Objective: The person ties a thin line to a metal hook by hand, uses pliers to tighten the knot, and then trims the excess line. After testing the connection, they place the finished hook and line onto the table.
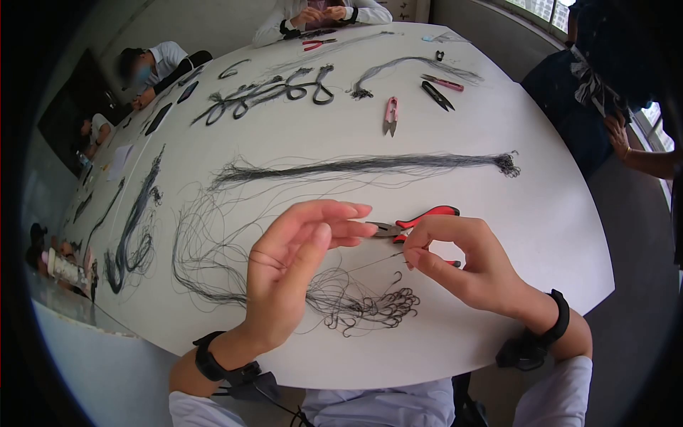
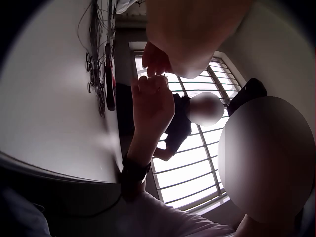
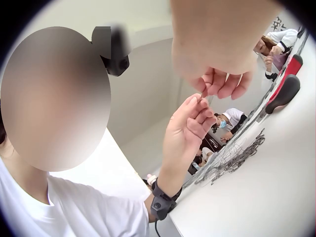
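Note:
My right hand (image 1: pixel 473 263) pinches a small dark fish hook (image 1: pixel 408 260) between thumb and forefinger, its fingers partly hiding it. A thin line (image 1: pixel 363 266) runs from there toward my left hand (image 1: pixel 284 267), which is raised with fingers extended and thumb apart. Thin line also crosses the left palm near the thumb's base. Both hands hover over the white table (image 1: pixel 370 363). Beneath them lies a bunch of hooks (image 1: pixel 384 306) on a tangle of dark lines (image 1: pixel 213 267). Pliers with red and black handles (image 1: pixel 435 212) lie just behind the right hand.
A long bundle of dark lines (image 1: pixel 370 165) crosses the table beyond my hands. Farther back are pink thread snips (image 1: pixel 390 117), black snips (image 1: pixel 437 95) and looped line bundles (image 1: pixel 270 91). Other people sit around the table, and a person in dark clothing (image 1: pixel 569 107) stands right.

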Action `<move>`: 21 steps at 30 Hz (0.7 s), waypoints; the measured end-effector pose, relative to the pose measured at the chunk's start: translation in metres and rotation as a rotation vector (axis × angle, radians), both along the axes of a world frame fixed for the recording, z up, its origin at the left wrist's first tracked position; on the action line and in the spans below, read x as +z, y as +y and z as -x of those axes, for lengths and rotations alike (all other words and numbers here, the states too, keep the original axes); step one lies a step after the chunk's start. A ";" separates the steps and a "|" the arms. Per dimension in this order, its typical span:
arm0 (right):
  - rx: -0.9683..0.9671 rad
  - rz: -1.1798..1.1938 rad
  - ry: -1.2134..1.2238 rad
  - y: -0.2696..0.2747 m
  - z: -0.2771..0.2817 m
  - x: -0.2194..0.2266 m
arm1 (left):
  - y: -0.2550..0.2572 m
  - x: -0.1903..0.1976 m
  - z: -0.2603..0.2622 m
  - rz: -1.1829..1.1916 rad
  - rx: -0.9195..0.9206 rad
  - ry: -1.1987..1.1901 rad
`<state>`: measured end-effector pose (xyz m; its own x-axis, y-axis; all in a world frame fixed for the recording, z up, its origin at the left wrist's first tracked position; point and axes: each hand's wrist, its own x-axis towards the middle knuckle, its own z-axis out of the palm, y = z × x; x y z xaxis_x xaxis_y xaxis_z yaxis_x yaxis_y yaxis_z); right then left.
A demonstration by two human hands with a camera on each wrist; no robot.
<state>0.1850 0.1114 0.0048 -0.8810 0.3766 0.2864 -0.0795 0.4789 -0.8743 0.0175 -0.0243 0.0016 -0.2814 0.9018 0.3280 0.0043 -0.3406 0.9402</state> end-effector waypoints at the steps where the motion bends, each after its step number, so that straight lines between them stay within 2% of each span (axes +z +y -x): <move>1: -0.007 -0.007 -0.003 0.004 0.001 -0.001 | 0.003 0.004 0.004 -0.012 0.036 -0.172; 3: -0.138 -0.086 -0.090 0.016 0.003 -0.003 | 0.012 0.010 0.015 -0.063 0.097 -0.479; 4: -0.156 -0.102 -0.125 0.022 0.003 0.000 | 0.015 0.009 0.022 -0.068 0.081 -0.489; 6: -0.186 -0.082 -0.165 0.037 0.002 -0.001 | 0.018 0.003 0.041 -0.046 -0.014 -0.872; 9: -0.241 -0.052 -0.172 0.062 0.000 -0.012 | 0.016 -0.007 0.056 -0.049 -0.133 -0.865; 11: -0.331 -0.127 -0.203 0.081 -0.004 -0.014 | 0.016 -0.005 0.062 -0.095 -0.099 -0.877; 13: -0.393 -0.022 -0.187 0.099 -0.010 -0.018 | 0.015 -0.004 0.069 -0.139 -0.062 -0.893; 15: -0.492 -0.112 -0.208 0.116 -0.016 -0.018 | 0.014 -0.003 0.079 -0.204 0.064 -0.961; 16: -0.529 -0.141 -0.221 0.124 -0.020 -0.018 | 0.013 -0.003 0.084 -0.205 0.071 -0.965; 18: -0.598 -0.171 -0.256 0.140 -0.028 -0.020 | 0.011 -0.002 0.094 -0.251 0.257 -1.053; 21: -0.675 -0.179 -0.257 0.158 -0.038 -0.026 | 0.007 -0.002 0.103 -0.259 0.327 -1.058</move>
